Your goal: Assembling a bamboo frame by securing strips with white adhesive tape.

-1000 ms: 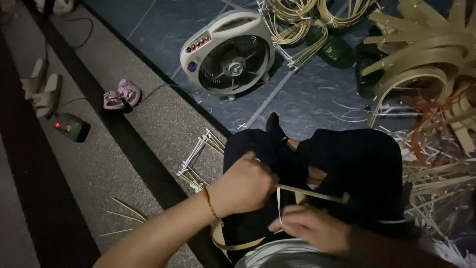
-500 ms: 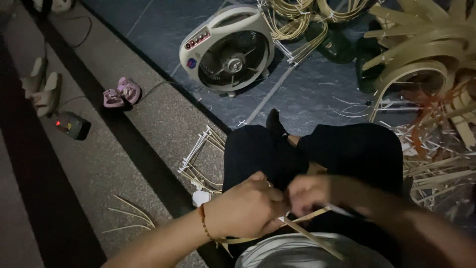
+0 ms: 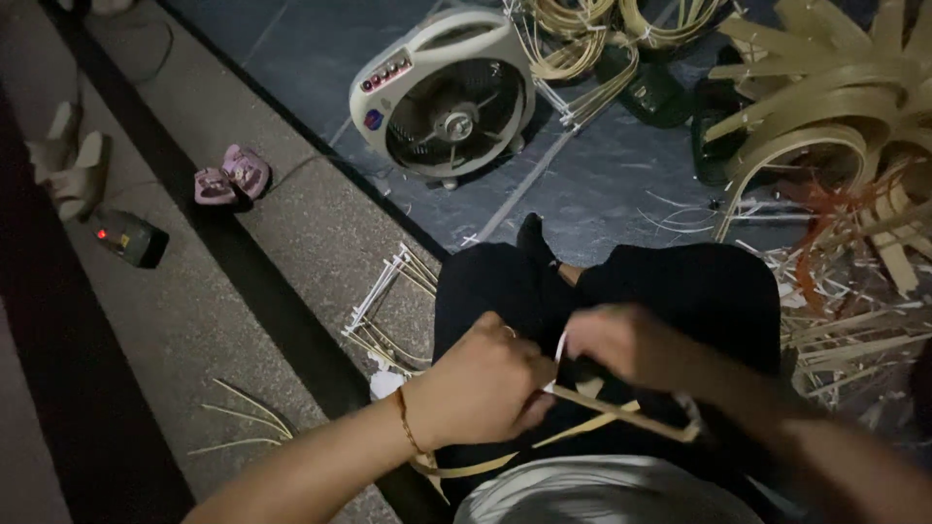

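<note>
The thin bamboo strip (image 3: 621,415) lies across your lap, near the bottom of the scene. Your left hand (image 3: 482,393) has its fingers closed around it, and your right hand (image 3: 621,342) pinches it just beside. Far off on the floor stands a white fan (image 3: 442,97); loose bamboo strips (image 3: 835,107) pile up at far right.

Pale tan bamboo strip (image 3: 621,419); black trousers (image 3: 680,291); white box fan (image 3: 447,92) with dark grille; pink sandals (image 3: 231,175); blue-grey floor (image 3: 602,184).
</note>
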